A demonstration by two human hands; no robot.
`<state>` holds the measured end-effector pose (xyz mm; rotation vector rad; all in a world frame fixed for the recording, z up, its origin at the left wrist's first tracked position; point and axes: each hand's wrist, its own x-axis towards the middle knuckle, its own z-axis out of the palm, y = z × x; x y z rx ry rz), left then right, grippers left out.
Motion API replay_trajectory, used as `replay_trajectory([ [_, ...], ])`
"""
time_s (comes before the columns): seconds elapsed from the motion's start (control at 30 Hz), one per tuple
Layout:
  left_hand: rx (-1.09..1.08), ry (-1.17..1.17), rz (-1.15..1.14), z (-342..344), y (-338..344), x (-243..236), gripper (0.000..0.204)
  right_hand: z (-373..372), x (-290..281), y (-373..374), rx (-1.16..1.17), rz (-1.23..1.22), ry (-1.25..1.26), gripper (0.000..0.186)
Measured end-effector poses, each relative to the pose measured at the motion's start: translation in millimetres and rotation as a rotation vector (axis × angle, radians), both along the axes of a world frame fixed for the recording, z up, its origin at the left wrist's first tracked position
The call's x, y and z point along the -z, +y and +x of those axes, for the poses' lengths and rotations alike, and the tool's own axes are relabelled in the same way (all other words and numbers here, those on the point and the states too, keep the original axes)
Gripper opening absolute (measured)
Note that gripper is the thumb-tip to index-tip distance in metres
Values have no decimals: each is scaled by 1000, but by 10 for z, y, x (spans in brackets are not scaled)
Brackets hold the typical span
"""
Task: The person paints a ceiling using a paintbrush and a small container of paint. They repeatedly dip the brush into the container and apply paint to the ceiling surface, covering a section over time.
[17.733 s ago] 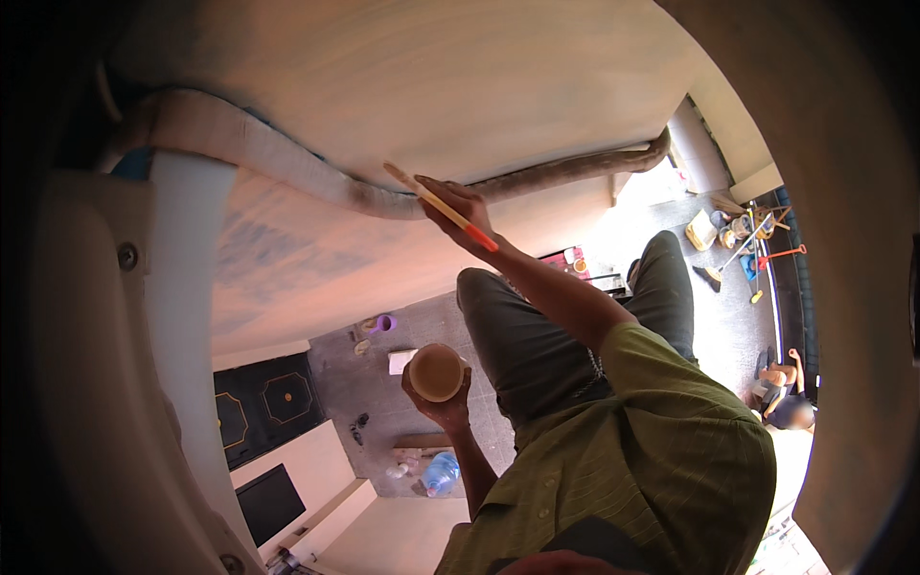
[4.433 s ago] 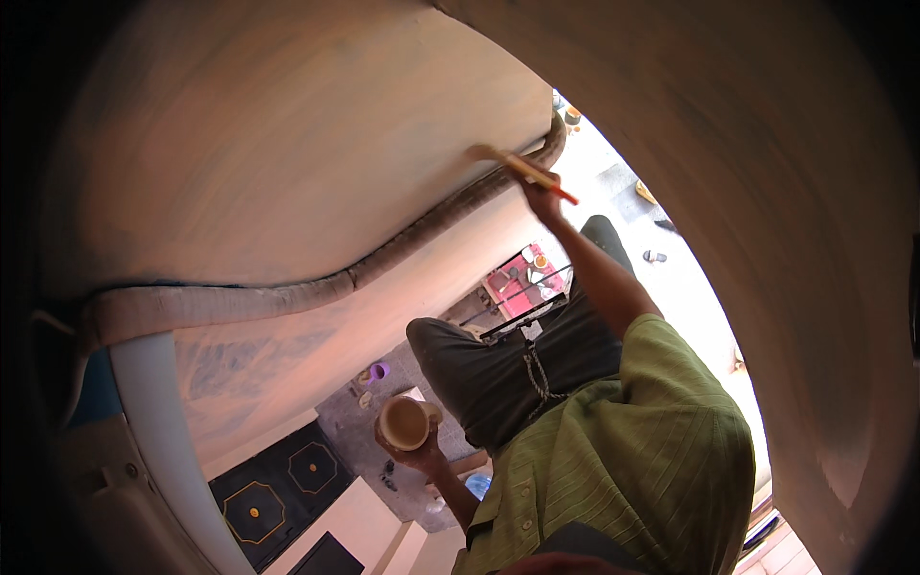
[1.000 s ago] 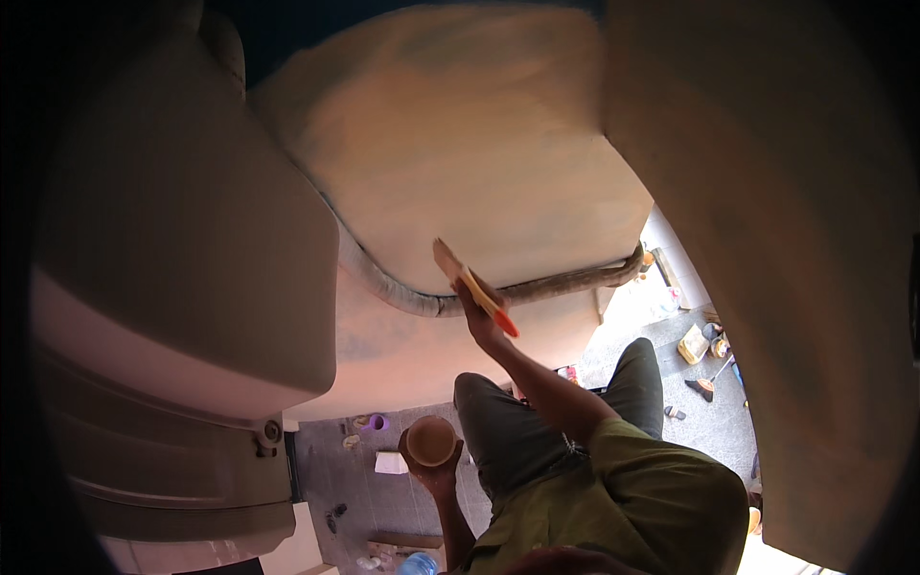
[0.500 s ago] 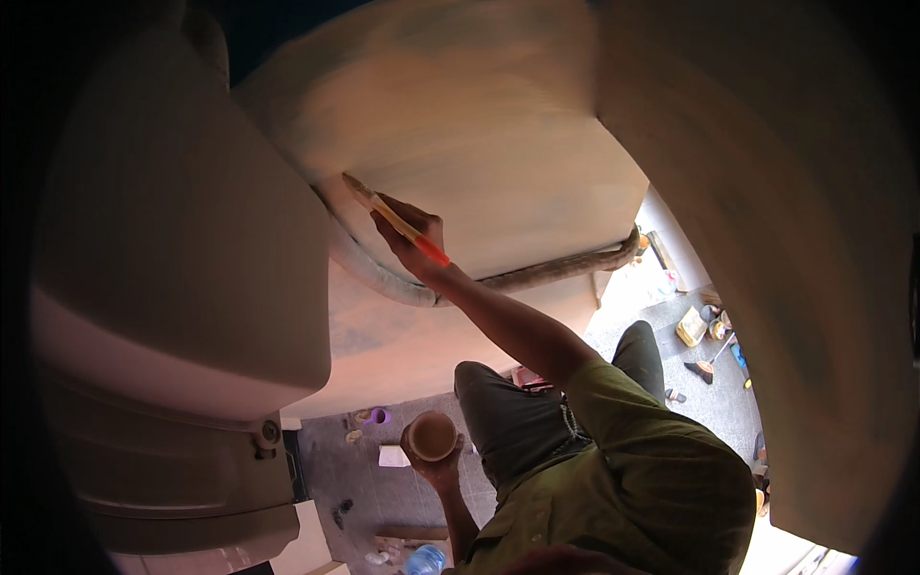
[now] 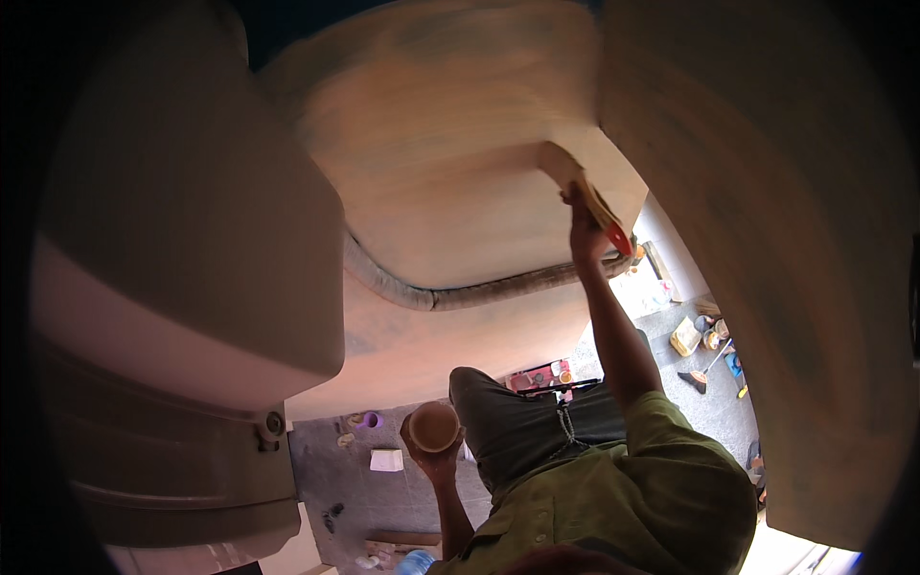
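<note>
Raised at the right end of the wall panel, my right hand (image 5: 586, 230) is closed round a paintbrush (image 5: 600, 209) with an orange-red handle end. The bristles are smeared by motion and lie at the face of the beige wall (image 5: 441, 201). Lower down on the left, my left hand (image 5: 441, 462) grips a round cup (image 5: 434, 426), its opening facing up and showing a brownish inside. A grey wrapped pipe (image 5: 479, 292) bends along the wall below the brush.
A pale wall-mounted appliance (image 5: 192, 259) bulges out at left. Far below on the floor are a purple cup (image 5: 372, 420), a white box (image 5: 386, 460), a water bottle (image 5: 417, 562) and a broom (image 5: 694, 380). Another wall (image 5: 757, 240) rises close on the right.
My right hand has swept the brush from the left end of the wall panel to its right end. My left hand with the cup has barely moved.
</note>
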<state>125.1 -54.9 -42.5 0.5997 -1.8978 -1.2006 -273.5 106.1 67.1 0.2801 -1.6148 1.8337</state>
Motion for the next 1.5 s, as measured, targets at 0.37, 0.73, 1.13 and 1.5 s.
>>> replay_trajectory([
  [0.37, -8, -38, -6, 61, 8, 52, 92, 594, -194, -894, -358, -49, 95, 24],
  [0.73, -59, 31, 50, 121, 16, 169, 88, 383, -914, -1553, -211, 17, 430, 23],
  [1.13, 106, 22, -52, -171, 23, 70, 86, -99, -232, 469, -25, -176, -76, 35],
  [1.5, 72, 47, 24, -73, 159, -10, 84, 610, -484, -1002, -480, 43, 72, 30],
])
